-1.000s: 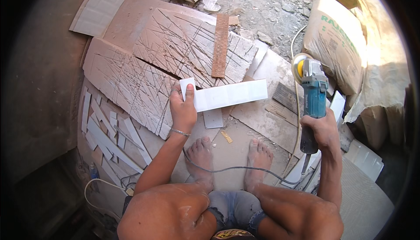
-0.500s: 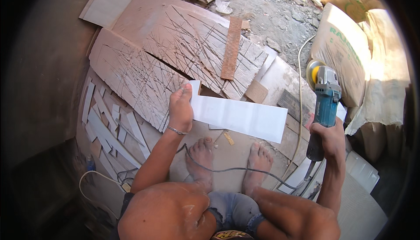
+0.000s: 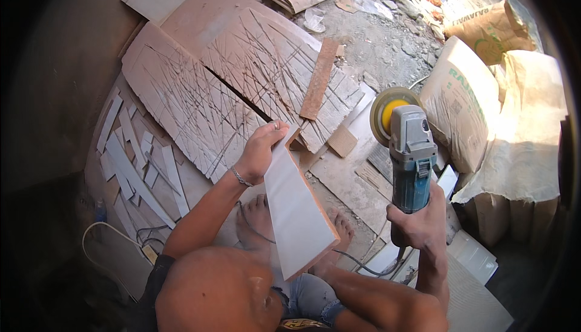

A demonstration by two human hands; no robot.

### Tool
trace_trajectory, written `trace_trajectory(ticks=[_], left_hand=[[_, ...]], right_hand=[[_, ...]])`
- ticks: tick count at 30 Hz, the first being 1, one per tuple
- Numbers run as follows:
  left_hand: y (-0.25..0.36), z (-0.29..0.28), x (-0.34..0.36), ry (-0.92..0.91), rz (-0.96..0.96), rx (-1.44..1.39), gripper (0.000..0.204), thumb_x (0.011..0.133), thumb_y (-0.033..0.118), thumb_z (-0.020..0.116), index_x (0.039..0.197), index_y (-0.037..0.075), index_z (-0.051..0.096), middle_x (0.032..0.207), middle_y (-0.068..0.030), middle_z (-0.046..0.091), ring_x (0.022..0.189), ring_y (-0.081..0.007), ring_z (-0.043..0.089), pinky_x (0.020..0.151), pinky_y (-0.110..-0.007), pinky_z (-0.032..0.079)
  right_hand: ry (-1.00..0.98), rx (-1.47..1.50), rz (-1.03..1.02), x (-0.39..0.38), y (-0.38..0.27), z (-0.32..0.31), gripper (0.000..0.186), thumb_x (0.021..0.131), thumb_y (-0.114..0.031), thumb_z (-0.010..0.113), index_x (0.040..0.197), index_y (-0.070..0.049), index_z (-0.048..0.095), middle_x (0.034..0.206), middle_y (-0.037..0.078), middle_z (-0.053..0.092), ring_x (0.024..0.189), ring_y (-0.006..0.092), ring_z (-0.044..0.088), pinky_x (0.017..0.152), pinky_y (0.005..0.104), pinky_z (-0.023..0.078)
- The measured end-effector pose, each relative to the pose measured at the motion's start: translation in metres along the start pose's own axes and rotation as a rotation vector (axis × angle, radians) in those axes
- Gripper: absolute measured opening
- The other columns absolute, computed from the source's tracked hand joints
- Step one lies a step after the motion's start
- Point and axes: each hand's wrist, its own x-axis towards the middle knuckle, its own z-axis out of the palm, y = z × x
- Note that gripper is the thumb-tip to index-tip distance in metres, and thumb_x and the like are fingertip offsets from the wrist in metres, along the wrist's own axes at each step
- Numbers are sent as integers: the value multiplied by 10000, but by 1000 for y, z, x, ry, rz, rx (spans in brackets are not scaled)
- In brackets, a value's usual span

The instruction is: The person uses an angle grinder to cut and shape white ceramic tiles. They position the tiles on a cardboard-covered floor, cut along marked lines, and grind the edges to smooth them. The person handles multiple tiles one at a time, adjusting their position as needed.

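Observation:
In my left hand [image 3: 261, 153] is a white-faced piece of tile [image 3: 296, 211], gripped at its far end, where a notch is cut. It slants down toward my lap, and its reddish edge shows along the right side. My right hand [image 3: 419, 217] is wrapped round the body of an angle grinder [image 3: 411, 156], held upright to the right of the tile and apart from it. The grinder's disc [image 3: 394, 116], with a yellow centre, faces up at the top. A dark cord runs from its lower end past my feet.
Ahead lie worn boards [image 3: 181, 96] scored with many cuts, with a brown strip [image 3: 319, 79] on top. Narrow white offcuts [image 3: 130, 165] are scattered at left. Filled sacks [image 3: 463, 105] stand at right, rubble [image 3: 381, 47] behind. A pale cable with a socket [image 3: 149, 253] lies lower left.
The tile has swung from lying crosswise to pointing down toward my lap, its edge now showing. My right hand has brought the grinder left, nearer the tile.

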Motion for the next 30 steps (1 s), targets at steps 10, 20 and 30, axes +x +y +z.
trace_trajectory(ticks=[10,20,30], left_hand=[[-6,-4,1,-199,117,150,139,1061,171,539,992,69,604,781,53,538,689,-17,435,623,-231,381],[-1,-3,-2,-229,91,110,140,1046,152,565,996,41,635,800,26,579,709,-41,487,641,-241,414],[-6,-4,2,-233,65,70,122,1042,132,579,1005,33,640,824,12,600,716,-51,509,649,-249,441]], right_hand=[[-107,-145,-111,-17,-26,26,422,665,-119,778,1045,-12,631,848,95,704,772,197,667,796,350,547],[-127,-150,-244,-19,-17,41,457,658,-138,820,1067,-11,661,870,136,744,806,268,739,816,384,570],[-150,-175,-265,-20,-23,44,466,668,-151,835,1075,-3,660,899,160,753,858,304,756,844,402,572]])
